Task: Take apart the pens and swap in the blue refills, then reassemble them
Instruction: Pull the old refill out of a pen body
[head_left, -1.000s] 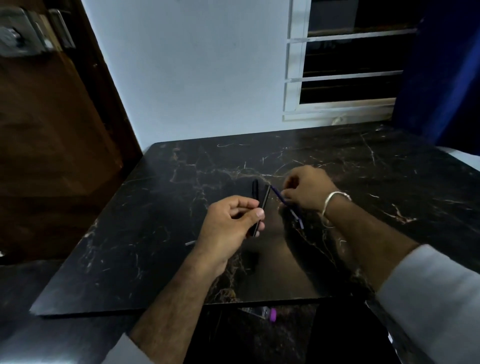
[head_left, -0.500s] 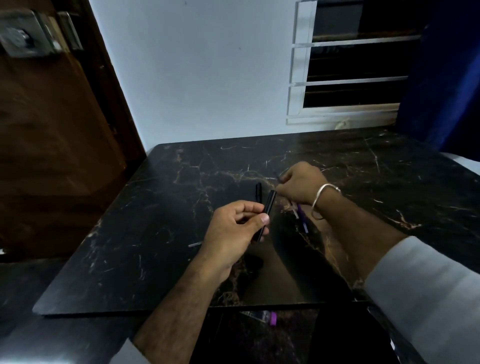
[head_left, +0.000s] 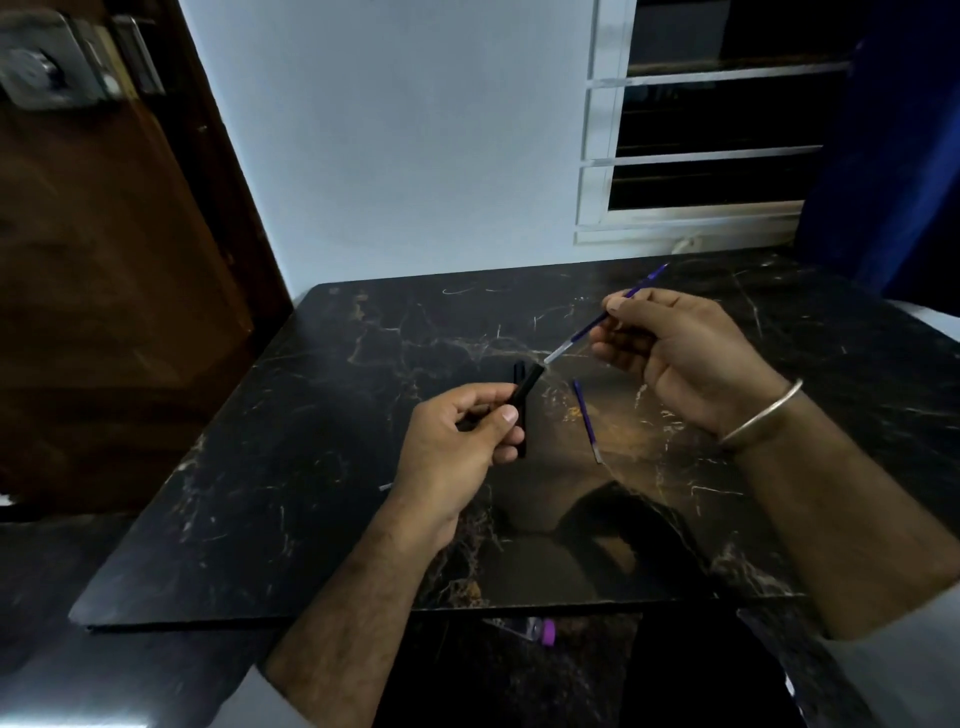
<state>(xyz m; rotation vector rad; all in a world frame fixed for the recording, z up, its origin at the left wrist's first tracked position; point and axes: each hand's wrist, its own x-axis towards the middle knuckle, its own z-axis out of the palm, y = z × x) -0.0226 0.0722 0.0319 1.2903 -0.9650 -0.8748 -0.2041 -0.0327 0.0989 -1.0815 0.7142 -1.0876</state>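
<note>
The left hand (head_left: 457, 441) pinches a slim black plastic pen barrel (head_left: 523, 391) between thumb and fingers, holding it above the dark marble table (head_left: 311, 467) with its open end tilted up and to the right. The right hand (head_left: 691, 358) grips a thin blue ink refill (head_left: 587, 332) between thumb and fingertips, angled down to the left so its pale tip sits right at the mouth of the barrel; whether it has entered cannot be told. A second blue refill (head_left: 586, 418) lies flat on the table between the two hands, apart from both. Another black pen piece (head_left: 521, 410) lies on the table just behind the left hand's fingers. A metal bangle (head_left: 763, 415) circles the right wrist.
</note>
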